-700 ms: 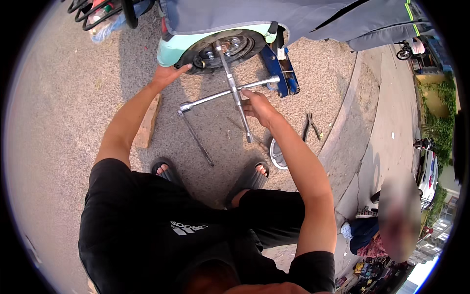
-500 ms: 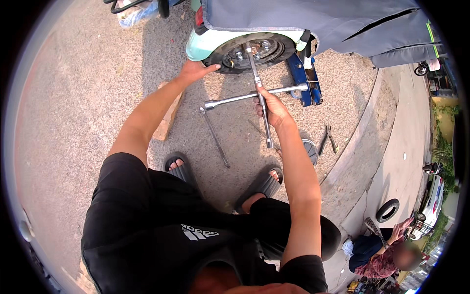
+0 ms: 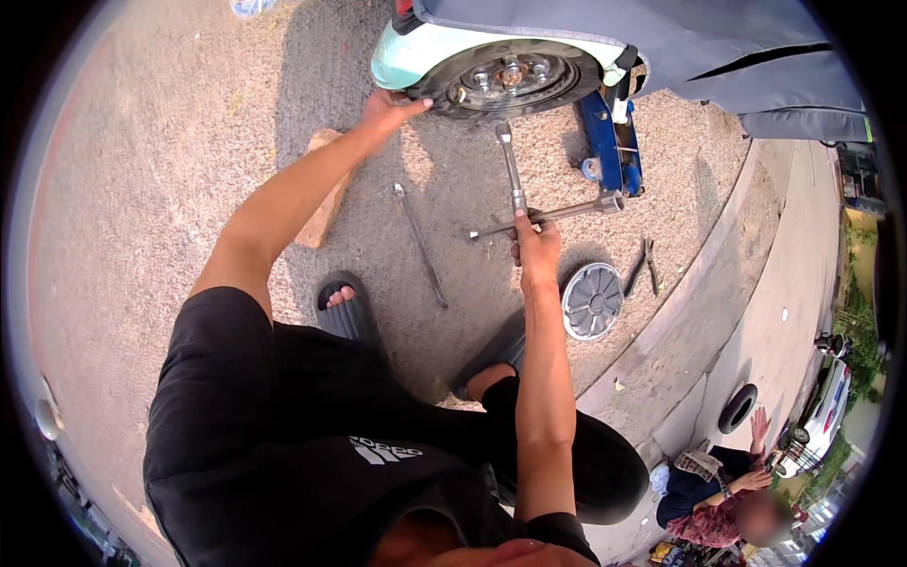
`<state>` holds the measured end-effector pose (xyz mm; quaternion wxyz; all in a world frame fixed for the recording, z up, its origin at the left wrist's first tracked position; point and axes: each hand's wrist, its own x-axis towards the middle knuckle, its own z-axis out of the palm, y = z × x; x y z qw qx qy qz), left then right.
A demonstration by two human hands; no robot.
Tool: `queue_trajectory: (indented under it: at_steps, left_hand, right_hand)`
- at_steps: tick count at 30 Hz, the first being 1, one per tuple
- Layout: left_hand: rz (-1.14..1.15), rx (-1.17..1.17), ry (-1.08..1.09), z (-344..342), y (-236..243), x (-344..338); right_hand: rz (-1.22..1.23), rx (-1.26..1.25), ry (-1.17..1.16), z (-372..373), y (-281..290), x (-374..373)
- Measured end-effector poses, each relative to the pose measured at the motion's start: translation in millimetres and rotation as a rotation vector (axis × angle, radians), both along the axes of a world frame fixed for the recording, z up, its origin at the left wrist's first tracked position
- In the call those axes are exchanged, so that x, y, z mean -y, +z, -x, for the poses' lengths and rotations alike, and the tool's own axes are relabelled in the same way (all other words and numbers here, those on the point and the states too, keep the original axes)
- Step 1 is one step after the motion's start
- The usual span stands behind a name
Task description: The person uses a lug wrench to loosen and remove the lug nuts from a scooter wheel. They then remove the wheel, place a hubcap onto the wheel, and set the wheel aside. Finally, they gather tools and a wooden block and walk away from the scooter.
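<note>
Nearest the person, the right hand [image 3: 537, 248] is wrapped around the near arm of the cross wrench [image 3: 529, 208], fingers clamped on the bar just below its centre joint. Compared with the earlier views, the wrench has come back off the wheel: its far socket end, which sat on the hub, now hangs short of the tyre, with gravel showing between. Judged from that, the nut it was on is either done or the person is moving to another one. Left of those fingers, a long straight bar [image 3: 420, 244] lies on the gravel, apart from the wrench. Right of them a silver hubcap [image 3: 592, 300] and a pair of pliers [image 3: 644, 265] lie on the ground. Further out, the left hand [image 3: 392, 109] stays pressed on the edge of the tyre [image 3: 444, 90], fingers spread flat, not gripping, as before. Beyond it the bare hub [image 3: 510, 74] shows its studs, and a blue jack [image 3: 609, 142] stands right of the wheel.
</note>
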<state>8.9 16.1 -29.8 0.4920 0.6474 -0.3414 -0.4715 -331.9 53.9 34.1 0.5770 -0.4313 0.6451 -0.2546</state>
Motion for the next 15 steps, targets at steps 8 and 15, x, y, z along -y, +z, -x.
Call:
queue_trajectory:
  at_steps: [8,15]
  left_hand:
    - [-0.014,0.122,0.025,0.6,4.7,-4.9]
    - [0.1,0.093,-0.121,1.4,43.5,8.1]
  right_hand:
    - [0.24,0.051,-0.004,-27.9,10.7,4.7]
    - [0.551,-0.323,0.138,-44.3,32.0,17.4]
